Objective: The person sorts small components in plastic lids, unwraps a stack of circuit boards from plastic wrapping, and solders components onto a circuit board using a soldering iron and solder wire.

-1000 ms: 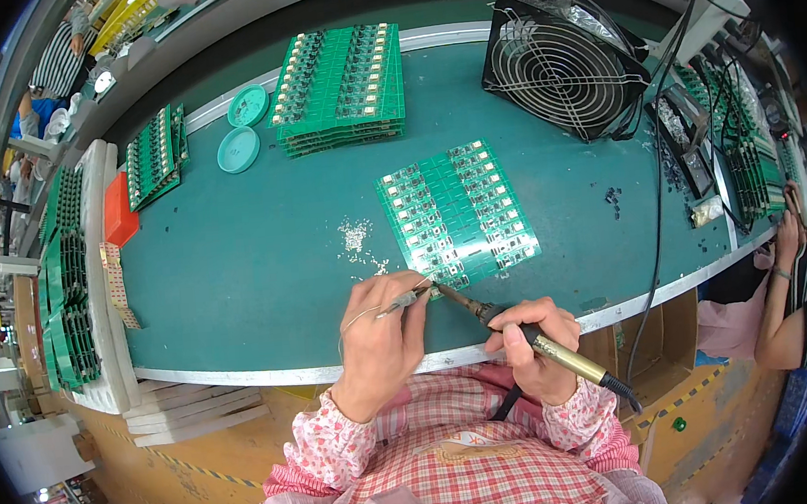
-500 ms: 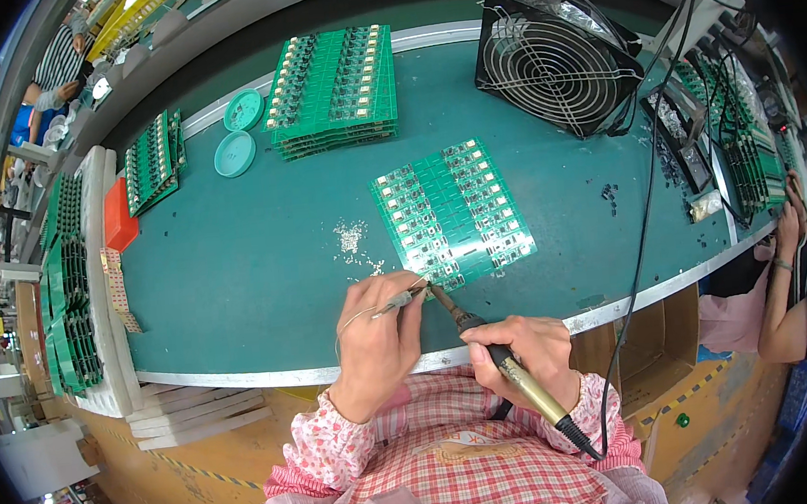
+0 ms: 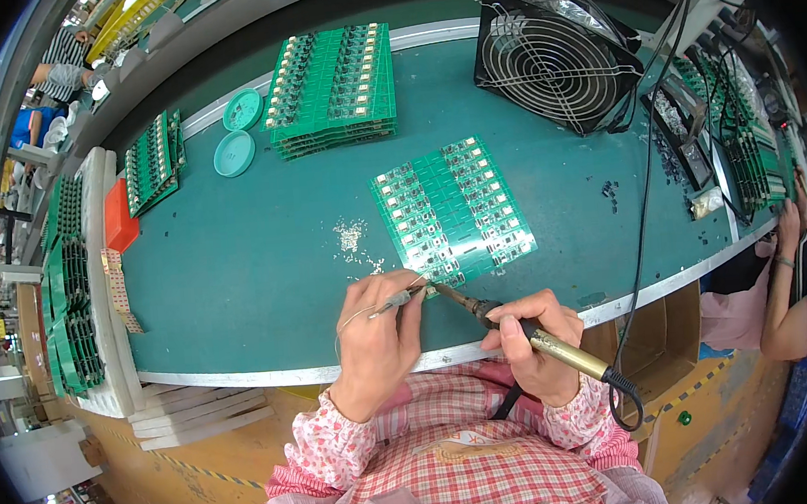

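A green circuit board panel [image 3: 461, 200] with two bands of small components lies flat on the green work mat. At its near left corner, my left hand [image 3: 374, 335] is closed on a thin solder wire [image 3: 345, 325], which loops back over the hand and runs along a small grey sleeve. My right hand [image 3: 541, 341] grips a soldering iron [image 3: 573, 352] with a brass-coloured handle. Its dark tip slants down to that same corner, close to the left fingertips. Whether tip and wire touch is too small to tell.
Tiny pale parts [image 3: 350, 239] lie scattered left of the panel. A stack of boards [image 3: 329, 92], two turquoise lids [image 3: 235, 153] and a black fan [image 3: 550, 65] stand behind. The iron's cable [image 3: 644, 233] crosses the right side. Another person's arm [image 3: 782, 265] is at far right.
My right hand has shifted slightly right with the iron, whose handle now lies flatter and points farther right. The left hand and the panel look almost unmoved.
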Demonstrator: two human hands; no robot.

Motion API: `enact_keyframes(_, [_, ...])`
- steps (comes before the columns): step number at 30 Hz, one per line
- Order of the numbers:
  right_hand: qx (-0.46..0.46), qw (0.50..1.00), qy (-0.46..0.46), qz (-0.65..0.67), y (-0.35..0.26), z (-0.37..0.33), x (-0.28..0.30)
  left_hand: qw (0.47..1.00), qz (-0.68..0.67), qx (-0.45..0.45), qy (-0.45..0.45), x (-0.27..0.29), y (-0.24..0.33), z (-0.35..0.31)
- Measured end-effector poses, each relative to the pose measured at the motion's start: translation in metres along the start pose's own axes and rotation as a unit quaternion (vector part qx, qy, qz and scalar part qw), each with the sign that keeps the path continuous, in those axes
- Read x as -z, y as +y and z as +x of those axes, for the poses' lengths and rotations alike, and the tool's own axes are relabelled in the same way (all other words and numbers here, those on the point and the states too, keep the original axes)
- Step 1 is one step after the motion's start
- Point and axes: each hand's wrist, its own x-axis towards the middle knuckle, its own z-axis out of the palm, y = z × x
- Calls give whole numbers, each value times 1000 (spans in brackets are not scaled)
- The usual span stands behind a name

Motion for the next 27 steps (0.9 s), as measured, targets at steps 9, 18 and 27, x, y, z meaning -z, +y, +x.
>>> enact_keyframes(9, [178, 977, -100, -57, 5, 16, 7, 1000, -4, -4, -3, 2, 0, 1])
enact_keyframes(18, [184, 979, -91, -20, 16, 12, 17, 1000, 1, -9, -5, 1, 1, 1])
enact_keyframes(27, [99, 994, 7, -34, 17, 0, 27, 1000, 3, 0, -6, 0, 3, 0])
